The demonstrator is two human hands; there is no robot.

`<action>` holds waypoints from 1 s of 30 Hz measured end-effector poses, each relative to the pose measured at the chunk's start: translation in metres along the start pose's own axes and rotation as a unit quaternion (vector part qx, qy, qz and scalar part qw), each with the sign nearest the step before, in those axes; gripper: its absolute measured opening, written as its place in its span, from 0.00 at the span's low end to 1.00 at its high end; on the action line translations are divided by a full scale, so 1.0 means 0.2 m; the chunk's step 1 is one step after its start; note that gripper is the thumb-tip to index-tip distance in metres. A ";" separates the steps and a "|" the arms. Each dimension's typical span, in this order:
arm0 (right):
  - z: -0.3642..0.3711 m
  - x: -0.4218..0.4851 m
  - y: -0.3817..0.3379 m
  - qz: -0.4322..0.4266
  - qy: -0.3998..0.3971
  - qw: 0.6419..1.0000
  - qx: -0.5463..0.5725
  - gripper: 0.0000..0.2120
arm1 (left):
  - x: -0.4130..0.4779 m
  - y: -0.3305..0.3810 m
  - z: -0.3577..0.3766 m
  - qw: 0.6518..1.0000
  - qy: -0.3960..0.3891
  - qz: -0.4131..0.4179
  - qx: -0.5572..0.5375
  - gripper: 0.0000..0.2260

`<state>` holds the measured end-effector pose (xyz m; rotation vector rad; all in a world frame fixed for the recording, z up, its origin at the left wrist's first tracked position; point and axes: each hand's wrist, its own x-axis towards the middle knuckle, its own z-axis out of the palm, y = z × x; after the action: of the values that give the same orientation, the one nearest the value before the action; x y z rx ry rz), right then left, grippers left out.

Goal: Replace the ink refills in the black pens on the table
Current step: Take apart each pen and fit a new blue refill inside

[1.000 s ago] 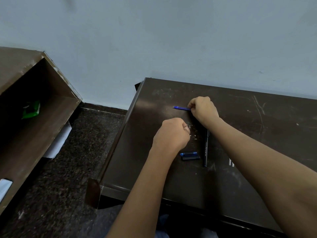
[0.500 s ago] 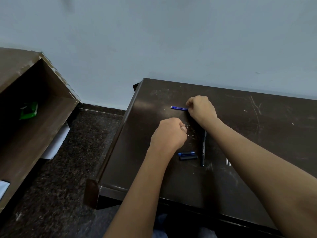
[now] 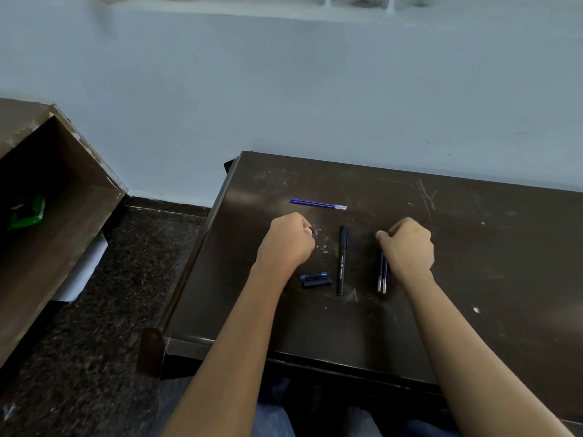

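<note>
Right hand has shifted from the far blue refill to two refills lying near-to-far, grip curled round their far ends; left hand clasps a dark part.

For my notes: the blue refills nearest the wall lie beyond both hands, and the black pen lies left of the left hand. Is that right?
Not quite. The head view shows the black pen lying between the hands, right of the left hand and left of the right hand. The blue refills nearest the wall do lie beyond both hands.
</note>
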<state>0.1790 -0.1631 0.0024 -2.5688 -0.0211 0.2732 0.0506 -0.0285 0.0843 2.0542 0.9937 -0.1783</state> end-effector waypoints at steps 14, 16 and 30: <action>0.01 0.02 0.13 0.056 -0.063 0.996 -0.031 0.10 | 0.00 0.00 0.00 1.000 -0.004 -0.002 0.004 0.11; 0.01 0.02 0.12 0.048 -0.056 0.996 -0.055 0.10 | 0.00 -0.01 0.00 1.000 -0.004 -0.002 -0.001 0.10; -0.13 -0.01 -0.04 -0.038 -0.085 0.990 0.105 0.15 | 0.00 -0.01 -0.04 0.998 -0.057 0.000 -0.002 0.12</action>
<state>0.1818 -0.1701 0.0280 -2.3235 -0.1440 0.4402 0.0476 -0.0221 0.0894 2.0169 0.9223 -0.2903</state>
